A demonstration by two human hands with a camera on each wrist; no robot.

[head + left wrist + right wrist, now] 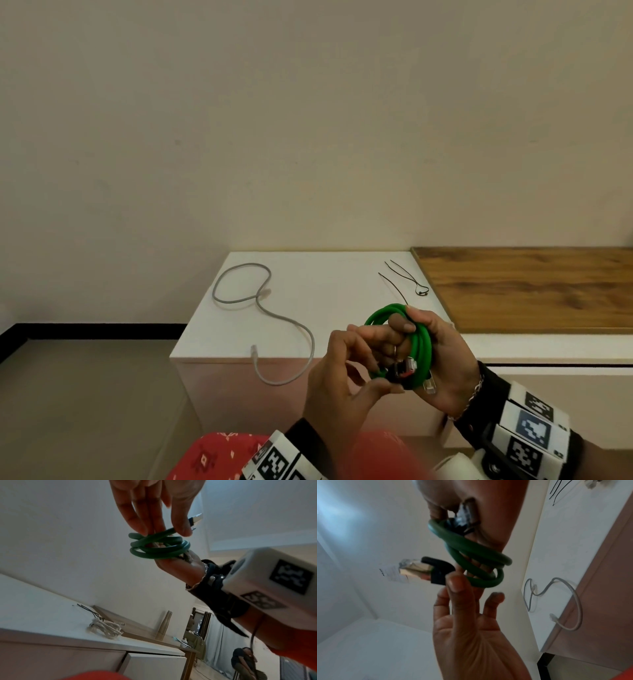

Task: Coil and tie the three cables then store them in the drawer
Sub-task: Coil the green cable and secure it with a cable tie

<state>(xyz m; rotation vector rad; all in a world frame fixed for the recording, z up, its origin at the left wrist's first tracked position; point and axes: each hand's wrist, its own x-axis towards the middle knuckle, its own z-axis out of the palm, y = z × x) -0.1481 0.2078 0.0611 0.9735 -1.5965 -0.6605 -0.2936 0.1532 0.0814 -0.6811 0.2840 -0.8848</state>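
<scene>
A green cable [419,346] is wound into a small coil in front of me. My right hand [442,356] holds it, fingers through the loops and thumb over the top. My left hand [387,382] pinches the free end just behind its plug [196,520], which has a black boot [440,572]. In the left wrist view the coil [159,549] sits between both hands. A grey cable [263,301] lies loose on the white cabinet top [329,274], one end hanging over the front edge. A white cable bundle [106,628] lies coiled on the same top.
Black zip ties [404,277] lie at the back right of the cabinet top. To the right is a wooden surface [534,287], with a white drawer front [555,387] below it. A person [243,660] sits in the far background. My lap is covered in red cloth [219,455].
</scene>
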